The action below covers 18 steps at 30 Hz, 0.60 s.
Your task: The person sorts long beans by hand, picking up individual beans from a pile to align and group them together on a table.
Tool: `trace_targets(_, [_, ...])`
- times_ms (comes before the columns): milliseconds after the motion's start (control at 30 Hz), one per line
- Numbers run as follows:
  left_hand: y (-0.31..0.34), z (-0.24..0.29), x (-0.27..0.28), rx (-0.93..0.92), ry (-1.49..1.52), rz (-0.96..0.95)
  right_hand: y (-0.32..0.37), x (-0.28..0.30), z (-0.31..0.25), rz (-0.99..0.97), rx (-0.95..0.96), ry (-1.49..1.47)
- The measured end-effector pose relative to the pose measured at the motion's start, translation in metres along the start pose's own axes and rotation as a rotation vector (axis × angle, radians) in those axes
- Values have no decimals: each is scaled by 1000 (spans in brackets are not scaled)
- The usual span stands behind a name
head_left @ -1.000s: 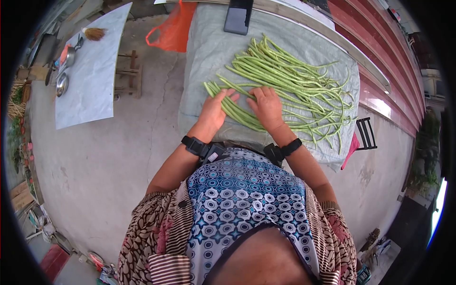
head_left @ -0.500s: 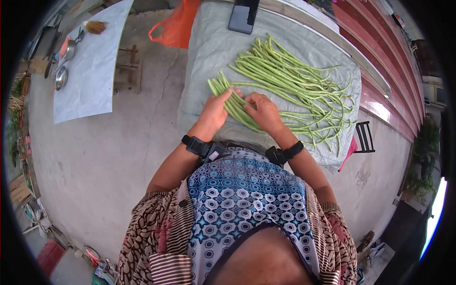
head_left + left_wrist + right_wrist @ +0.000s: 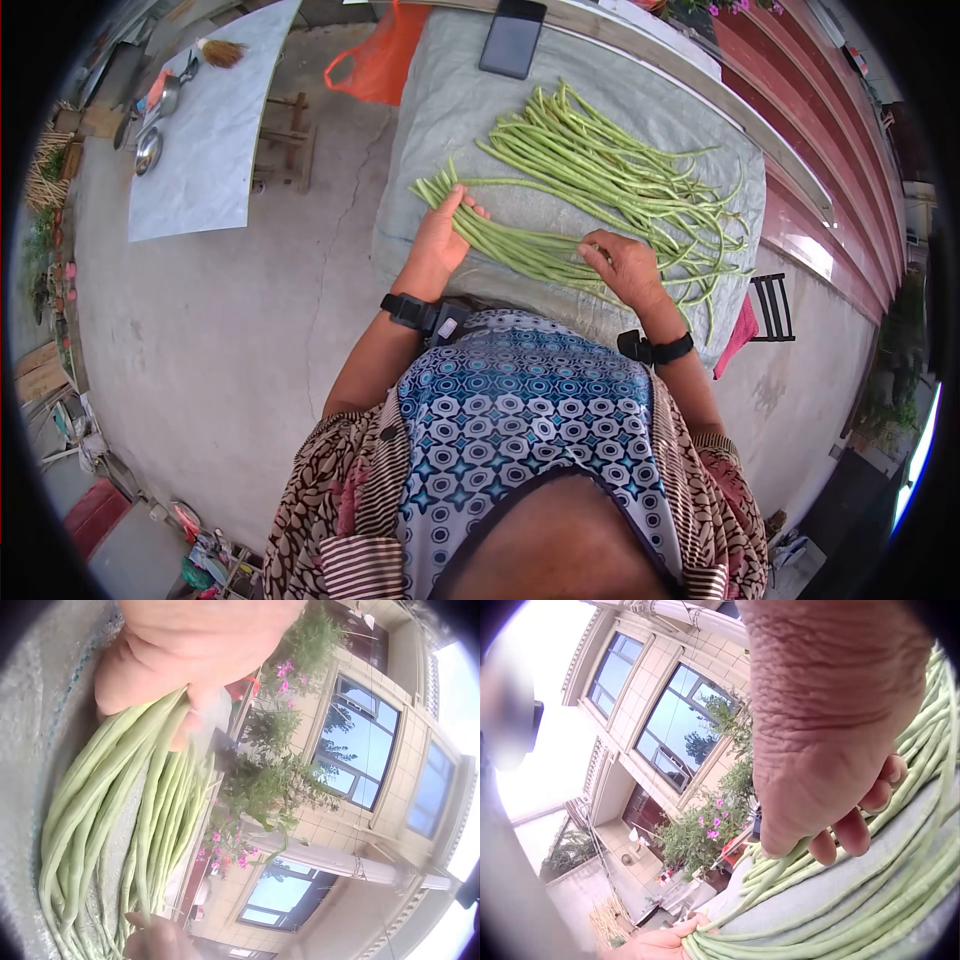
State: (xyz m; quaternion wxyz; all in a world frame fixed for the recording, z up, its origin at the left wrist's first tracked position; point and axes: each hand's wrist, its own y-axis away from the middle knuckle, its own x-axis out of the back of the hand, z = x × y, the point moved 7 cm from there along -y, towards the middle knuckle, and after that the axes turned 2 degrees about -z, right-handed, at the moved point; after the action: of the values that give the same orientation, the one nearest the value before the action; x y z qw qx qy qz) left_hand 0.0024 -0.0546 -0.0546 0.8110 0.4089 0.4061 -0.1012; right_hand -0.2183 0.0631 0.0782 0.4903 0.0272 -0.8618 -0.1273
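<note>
My left hand [image 3: 440, 238] grips a bunch of long green beans [image 3: 515, 247] close to one end, their tips poking out past the thumb. Farther along the bunch, my right hand [image 3: 627, 268] pinches a long bean [image 3: 761, 889], which runs back to the left hand in the right wrist view. Both hands are low over the cloth-covered table [image 3: 420, 130]. A larger pile of long beans [image 3: 590, 150] lies spread behind the bunch, thin ends fanned to the right. In the left wrist view the palm hides the gripped part.
A phone [image 3: 512, 40] lies at the table's back edge. An orange plastic bag [image 3: 375, 65] hangs at the back left corner. Farther left, a light-topped table [image 3: 205, 140] bears a brush [image 3: 222, 53] and metal bowls. Red steps [image 3: 770, 110] rise beyond the right side.
My right hand has moved right along the bunch, away from the left hand. The left hand keeps its hold on the beans and has shifted slightly left.
</note>
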Motion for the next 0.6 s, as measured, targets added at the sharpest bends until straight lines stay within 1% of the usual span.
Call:
trace_targets(67, [12, 3, -9, -26, 4, 151, 20, 27, 30, 106, -69, 46])
trace_targets(100, [18, 15, -4, -35, 0, 158, 28, 30, 32, 95, -151, 147])
trace_targets(167, [22, 13, -12, -52, -21, 219, 43, 47, 70, 38, -309, 309])
trace_targets(267, [1, 6, 12, -56, -30, 51, 39, 43, 95, 103, -165, 507])
trace_targets(300, [1, 6, 12, -54, -33, 62, 32, 45, 74, 144, -187, 381])
trace_targets(333, [1, 21, 25, -52, -31, 45, 19, 27, 44, 198, -182, 233])
trace_targets(367, [2, 23, 26, -52, -37, 53, 10, 19, 22, 262, -88, 161])
trace_targets(400, [4, 25, 26, -58, -56, 82, -3, 9, 3, 261, -26, 183])
trace_targets(433, [6, 27, 27, -66, -75, 106, -13, -4, -14, 314, 79, 216])
trace_targets(500, [15, 28, 23, -64, -107, 158, -31, -20, -28, 355, 85, 252])
trace_targets(567, [24, 27, 16, -48, -129, 205, -42, -29, -28, 407, 94, 268])
trace_targets(600, [25, 27, 16, -42, -149, 207, -45, -35, -22, 378, 57, 243])
